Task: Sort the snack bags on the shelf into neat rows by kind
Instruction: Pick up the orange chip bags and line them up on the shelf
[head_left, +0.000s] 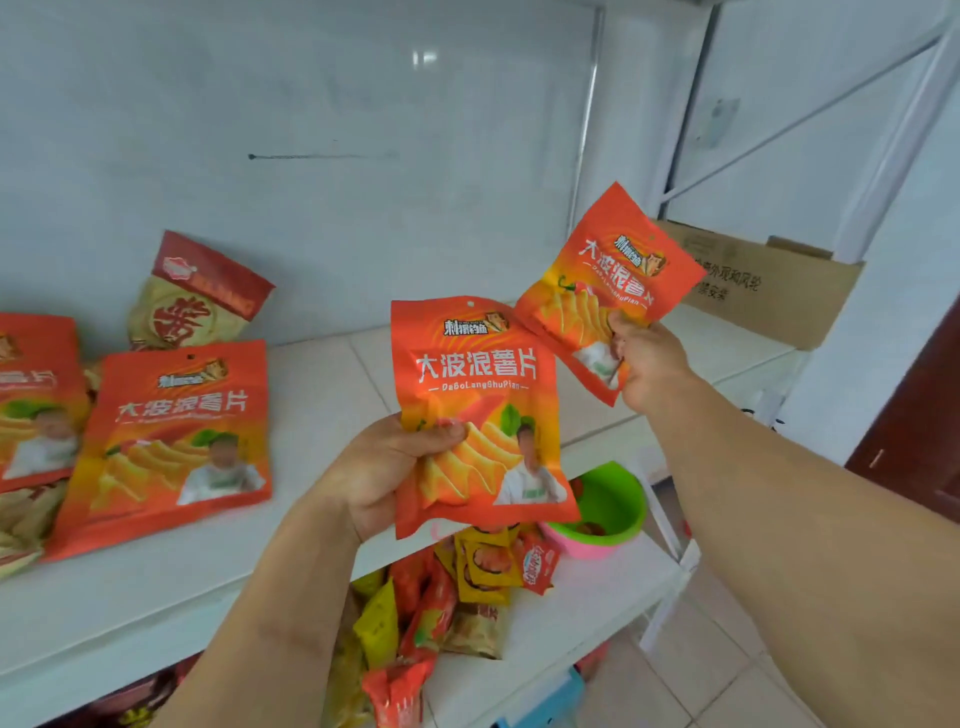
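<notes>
My left hand (387, 470) grips an orange chip bag (480, 395) by its lower left edge, upright above the front of the white shelf (322, 405). My right hand (647, 366) holds a second, identical orange chip bag (605, 275) by its lower corner, tilted right, higher and farther back. Two more orange chip bags lie flat side by side at the shelf's left: one (169, 447) fully in view, the other (36, 400) cut off by the frame edge. Behind them leans a red and beige bag (195, 296).
A cardboard box (769, 283) sits at the shelf's far right. The lower shelf (587, 618) carries a heap of small red and yellow packets (441, 603) and a green and pink bowl (605, 512). Beige packets (21, 519) lie at the left edge. A dark door (919, 431) stands right.
</notes>
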